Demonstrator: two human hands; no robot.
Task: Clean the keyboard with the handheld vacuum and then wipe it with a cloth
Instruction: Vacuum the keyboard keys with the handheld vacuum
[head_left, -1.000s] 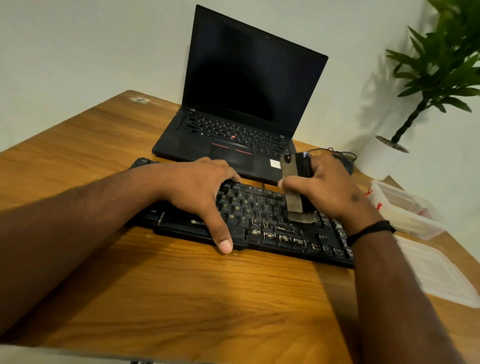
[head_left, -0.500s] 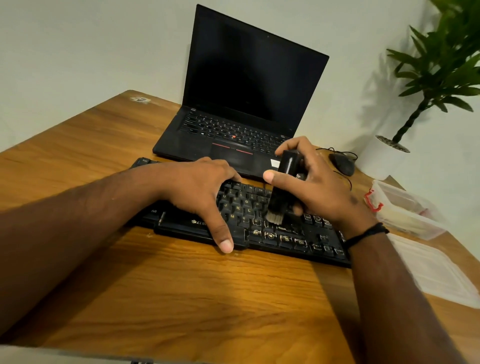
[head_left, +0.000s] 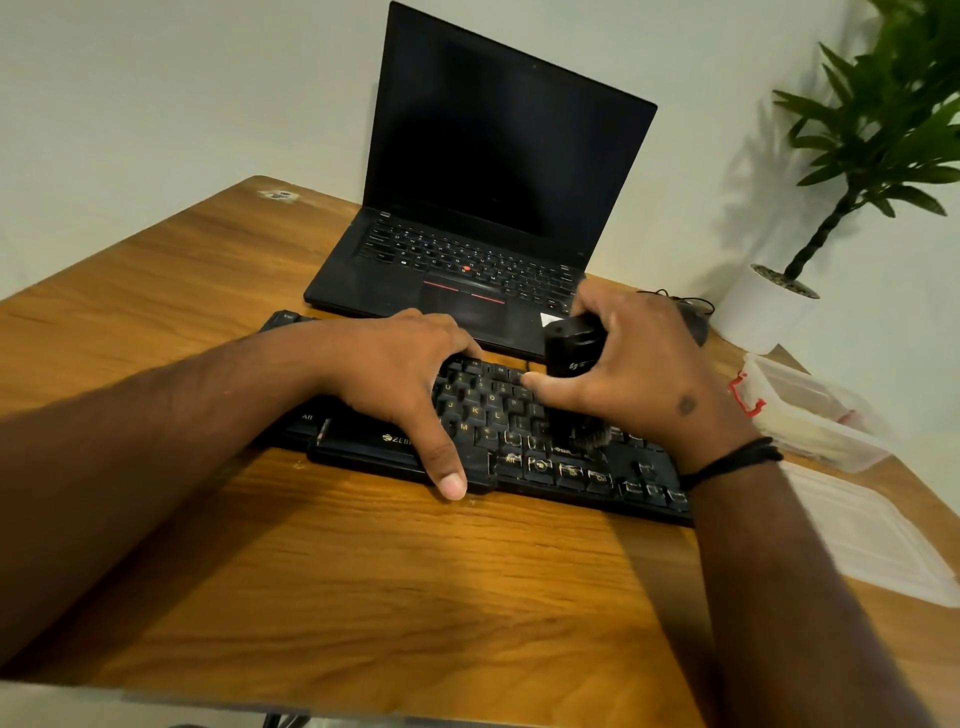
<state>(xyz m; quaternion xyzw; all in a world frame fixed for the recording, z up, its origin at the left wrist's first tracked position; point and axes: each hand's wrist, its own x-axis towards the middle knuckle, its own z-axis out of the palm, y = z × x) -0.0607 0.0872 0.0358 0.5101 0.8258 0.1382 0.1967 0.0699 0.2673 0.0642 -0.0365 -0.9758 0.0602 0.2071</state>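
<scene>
Wooden surface carries my keyboard, left hand pressing it with spread fingers, right hand gripping the handheld vacuum upright on its keys.

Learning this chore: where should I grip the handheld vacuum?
Grip the handheld vacuum round its black upper body, coming from above, as the right hand does: it stands nearly upright, brush end down on the keyboard.

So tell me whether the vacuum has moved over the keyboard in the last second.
Yes. The vacuum has shifted slightly left along the keyboard, toward the resting left hand.
</scene>
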